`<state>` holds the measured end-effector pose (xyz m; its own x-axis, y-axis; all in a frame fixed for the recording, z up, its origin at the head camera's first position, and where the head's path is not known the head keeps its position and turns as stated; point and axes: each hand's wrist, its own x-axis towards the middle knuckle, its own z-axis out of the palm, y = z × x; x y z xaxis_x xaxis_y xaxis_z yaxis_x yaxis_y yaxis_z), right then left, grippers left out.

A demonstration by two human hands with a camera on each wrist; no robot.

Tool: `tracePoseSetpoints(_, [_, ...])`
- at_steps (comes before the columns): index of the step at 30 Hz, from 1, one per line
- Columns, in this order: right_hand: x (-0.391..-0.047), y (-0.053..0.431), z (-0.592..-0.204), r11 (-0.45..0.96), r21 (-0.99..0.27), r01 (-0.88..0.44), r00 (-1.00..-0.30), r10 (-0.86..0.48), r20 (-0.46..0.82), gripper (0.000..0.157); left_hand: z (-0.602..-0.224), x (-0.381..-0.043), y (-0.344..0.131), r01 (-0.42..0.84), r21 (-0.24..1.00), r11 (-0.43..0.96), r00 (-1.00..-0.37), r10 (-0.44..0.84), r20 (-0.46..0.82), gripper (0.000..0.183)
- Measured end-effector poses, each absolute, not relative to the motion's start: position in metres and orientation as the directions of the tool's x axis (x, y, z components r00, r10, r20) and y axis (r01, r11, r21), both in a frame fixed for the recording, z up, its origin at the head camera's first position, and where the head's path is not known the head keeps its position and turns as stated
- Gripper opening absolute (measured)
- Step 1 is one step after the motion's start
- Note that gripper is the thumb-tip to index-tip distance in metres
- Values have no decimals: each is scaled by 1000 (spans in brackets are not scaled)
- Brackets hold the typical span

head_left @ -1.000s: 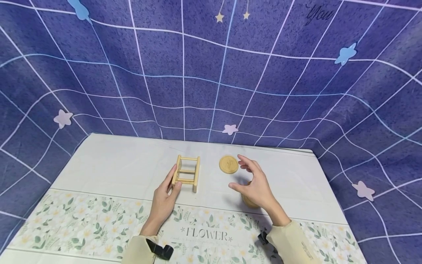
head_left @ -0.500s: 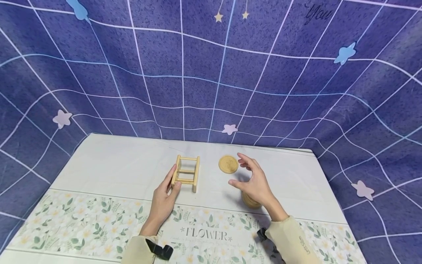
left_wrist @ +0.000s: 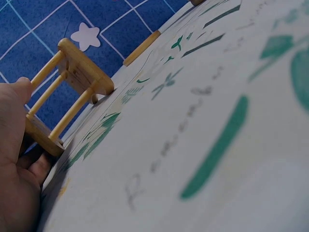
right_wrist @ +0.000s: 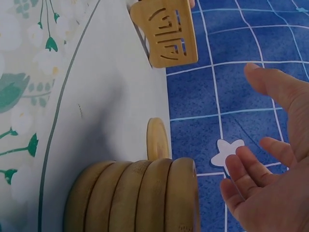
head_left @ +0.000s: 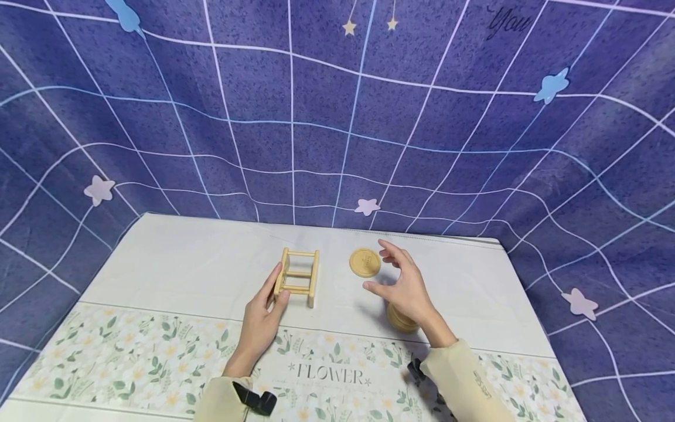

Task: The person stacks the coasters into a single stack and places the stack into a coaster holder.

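My left hand [head_left: 261, 322] grips the near left side of a small wooden coaster holder [head_left: 314, 275], thumb in front and fingers along the outer side. Two side panels joined by round rods make up the holder; in the right wrist view its panel [right_wrist: 166, 36] shows cut-out slots. A single round wooden coaster [head_left: 365, 262] with a mark on its face lies to the right of the holder. Just right of that coaster my right hand [head_left: 413, 293] hovers with fingers spread and nothing between them. Partly hidden under it stands a stack of several coasters [right_wrist: 130, 198].
White cloth [head_left: 200, 258] covers the table, with a floral band [head_left: 132, 363] lettered "FLOWER" along the front. Behind the table and at both sides hangs a blue gridded curtain [head_left: 327, 146] with star shapes.
My right hand has shifted slightly up and left over the table, showing a bit more of the stack. The left hand and holder have stayed put.
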<state>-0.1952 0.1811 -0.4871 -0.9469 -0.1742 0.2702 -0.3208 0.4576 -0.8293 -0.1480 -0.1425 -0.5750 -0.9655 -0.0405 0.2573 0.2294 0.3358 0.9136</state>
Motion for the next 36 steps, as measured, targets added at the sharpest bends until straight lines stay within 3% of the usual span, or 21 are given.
tracePoseSetpoints(36, [-211,168,-492,485,-831,-272,-962,-126,241,95,-575,-149,-142,228,915,333,-966,-42,256,63])
